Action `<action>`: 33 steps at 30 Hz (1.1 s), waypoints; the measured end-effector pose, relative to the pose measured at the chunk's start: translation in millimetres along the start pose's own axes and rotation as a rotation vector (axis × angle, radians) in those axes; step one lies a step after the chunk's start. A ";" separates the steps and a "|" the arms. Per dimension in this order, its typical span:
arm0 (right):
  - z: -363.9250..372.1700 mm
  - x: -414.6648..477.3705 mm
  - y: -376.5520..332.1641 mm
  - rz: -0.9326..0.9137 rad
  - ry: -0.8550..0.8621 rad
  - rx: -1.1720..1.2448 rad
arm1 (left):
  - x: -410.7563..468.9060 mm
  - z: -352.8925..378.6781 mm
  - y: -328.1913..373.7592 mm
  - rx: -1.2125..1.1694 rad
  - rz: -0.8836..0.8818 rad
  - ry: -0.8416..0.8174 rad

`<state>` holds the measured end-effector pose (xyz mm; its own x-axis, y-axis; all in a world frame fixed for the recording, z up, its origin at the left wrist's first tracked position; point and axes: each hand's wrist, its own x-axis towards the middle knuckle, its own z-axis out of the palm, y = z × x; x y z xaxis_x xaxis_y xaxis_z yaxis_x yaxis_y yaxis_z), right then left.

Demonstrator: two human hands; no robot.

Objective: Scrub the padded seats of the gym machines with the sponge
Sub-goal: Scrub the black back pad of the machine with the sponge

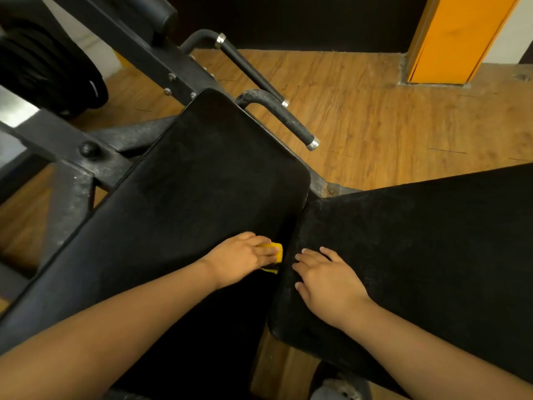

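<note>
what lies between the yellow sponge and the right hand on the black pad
Head view: only the dark seam between the long black padded seat and the rougher black pad; nothing else.

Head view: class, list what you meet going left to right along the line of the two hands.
long black seat pad → left hand → yellow sponge → right hand → second black pad

the sponge (274, 249) lay mostly hidden under the left hand (242, 256), only a yellow edge showing. the dusty seat pad (418, 241) ran off the right edge, the weight plates (43, 67) off the left.
</note>
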<state>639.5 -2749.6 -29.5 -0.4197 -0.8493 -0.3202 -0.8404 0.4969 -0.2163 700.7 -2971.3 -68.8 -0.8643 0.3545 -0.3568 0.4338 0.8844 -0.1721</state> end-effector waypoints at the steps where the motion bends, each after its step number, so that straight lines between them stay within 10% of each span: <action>1: 0.3 0.0 0.4 0.000 -0.004 -0.006 | -13.4 -0.1 6.6 -0.008 0.017 0.021; 9: 5.8 -1.6 1.1 -0.025 -0.054 -0.022 | -122.0 -1.8 56.6 -0.102 -0.110 0.182; 15: -20.1 -29.1 -19.2 -0.086 -0.194 0.561 | -169.6 -57.1 102.6 -1.441 -0.820 0.437; 20: -77.3 -57.4 -69.1 -0.197 -0.372 1.080 | -197.7 -121.6 137.9 -2.291 -0.856 0.615; 33: -82.7 -92.0 -136.3 -0.190 -0.378 1.616 | -239.8 -131.1 174.2 -2.073 -0.651 0.883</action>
<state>764.3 -2753.9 105.7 -0.0570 -0.9466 -0.3174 0.4300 0.2636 -0.8635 950.1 -2862.4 107.2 -0.8365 -0.4979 -0.2287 -0.0877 -0.2903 0.9529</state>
